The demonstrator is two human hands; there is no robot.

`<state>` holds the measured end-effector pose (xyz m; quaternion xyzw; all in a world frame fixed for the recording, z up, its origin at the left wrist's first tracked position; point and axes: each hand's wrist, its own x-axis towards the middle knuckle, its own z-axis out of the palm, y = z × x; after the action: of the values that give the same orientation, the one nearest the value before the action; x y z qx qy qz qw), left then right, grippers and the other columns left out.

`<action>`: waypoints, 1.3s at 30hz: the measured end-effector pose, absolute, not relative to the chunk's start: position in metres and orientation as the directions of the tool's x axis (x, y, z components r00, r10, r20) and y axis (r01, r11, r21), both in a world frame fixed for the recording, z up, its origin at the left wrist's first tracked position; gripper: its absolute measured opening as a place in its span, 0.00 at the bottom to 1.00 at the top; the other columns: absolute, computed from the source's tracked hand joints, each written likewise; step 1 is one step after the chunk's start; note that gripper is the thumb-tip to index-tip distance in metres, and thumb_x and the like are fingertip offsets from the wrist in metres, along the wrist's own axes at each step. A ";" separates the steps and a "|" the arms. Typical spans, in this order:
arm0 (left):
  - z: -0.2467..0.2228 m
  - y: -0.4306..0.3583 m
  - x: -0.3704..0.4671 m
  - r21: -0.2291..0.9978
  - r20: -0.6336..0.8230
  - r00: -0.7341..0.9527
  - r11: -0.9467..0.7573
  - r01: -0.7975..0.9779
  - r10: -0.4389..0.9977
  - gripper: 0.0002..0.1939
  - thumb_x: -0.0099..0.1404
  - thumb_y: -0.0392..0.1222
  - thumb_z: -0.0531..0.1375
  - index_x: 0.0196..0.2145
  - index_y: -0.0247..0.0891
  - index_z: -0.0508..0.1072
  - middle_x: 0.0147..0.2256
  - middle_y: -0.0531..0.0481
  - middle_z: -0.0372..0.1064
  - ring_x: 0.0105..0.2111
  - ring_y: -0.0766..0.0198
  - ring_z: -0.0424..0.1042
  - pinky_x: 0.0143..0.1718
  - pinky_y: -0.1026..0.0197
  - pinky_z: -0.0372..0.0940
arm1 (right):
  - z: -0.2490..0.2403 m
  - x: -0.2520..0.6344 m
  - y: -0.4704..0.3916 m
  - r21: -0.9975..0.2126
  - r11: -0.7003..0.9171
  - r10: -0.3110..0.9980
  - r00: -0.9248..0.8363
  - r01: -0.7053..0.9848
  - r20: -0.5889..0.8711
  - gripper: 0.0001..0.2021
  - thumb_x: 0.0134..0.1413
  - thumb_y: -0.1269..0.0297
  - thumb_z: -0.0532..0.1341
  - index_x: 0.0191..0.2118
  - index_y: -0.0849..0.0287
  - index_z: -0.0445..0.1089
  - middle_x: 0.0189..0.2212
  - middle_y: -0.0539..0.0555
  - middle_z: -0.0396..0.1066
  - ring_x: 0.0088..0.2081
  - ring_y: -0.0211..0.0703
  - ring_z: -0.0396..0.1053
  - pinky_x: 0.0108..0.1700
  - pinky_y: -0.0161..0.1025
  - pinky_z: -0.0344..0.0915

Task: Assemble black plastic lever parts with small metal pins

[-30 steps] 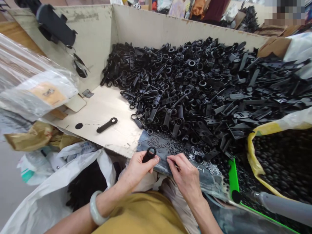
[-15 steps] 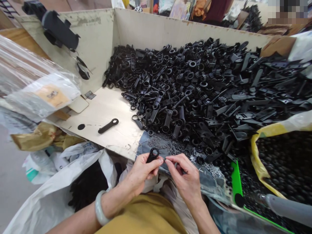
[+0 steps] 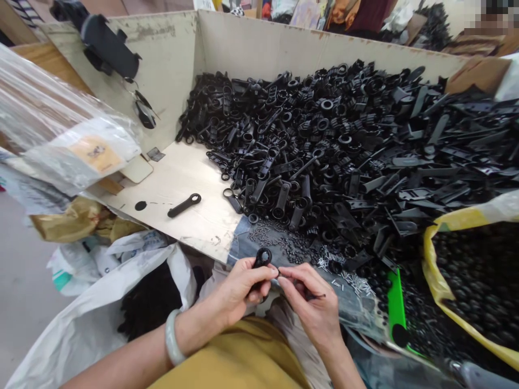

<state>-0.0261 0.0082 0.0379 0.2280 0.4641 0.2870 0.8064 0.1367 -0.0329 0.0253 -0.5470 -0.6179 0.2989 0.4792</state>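
My left hand [image 3: 247, 286] is closed around a black plastic handle-like part with a ring end [image 3: 263, 256]; the ring sticks up above the thumb and the rest is mostly covered by the fingers. Close against its thumb tip, my right hand [image 3: 310, 294] pinches with thumb and index finger; a tiny dark piece seems to be between the tips, too small to name. A thin dark item [image 3: 318, 296] pokes out from the right hand's curled fingers. Below the hands' far side, small black bits [image 3: 279, 243] and metal pins [image 3: 357, 282] lie on blue cloth [image 3: 243, 243].
A large heap of black plastic parts [image 3: 284, 146] fills the walled bench. One similar part [image 3: 184, 205] lies alone on the pale board [image 3: 203, 227]. At right are a yellow-edged bag [image 3: 432, 254] of black balls and a green strip [image 3: 394, 302]. A white sack [image 3: 81, 335] hangs at lower left.
The view has shifted slightly. The ringed part in my left hand has turned a little, and my right fingers remain pinched close to it. A thin dark item now shows at the right hand.
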 end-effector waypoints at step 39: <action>0.029 0.004 -0.046 0.934 -0.336 0.472 0.226 0.276 0.815 0.13 0.75 0.51 0.49 0.38 0.40 0.64 0.24 0.58 0.59 0.25 0.67 0.60 0.29 0.63 0.57 | 0.036 0.131 -0.047 -0.655 0.320 0.947 -0.216 0.685 0.237 0.15 0.72 0.64 0.55 0.60 0.54 0.67 0.34 0.50 0.74 0.30 0.37 0.73 0.32 0.32 0.68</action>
<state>-0.0464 0.0042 0.0290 0.5840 0.4670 0.2148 0.6282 0.1305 -0.0468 0.0356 -0.5435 -0.7507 0.2113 0.3106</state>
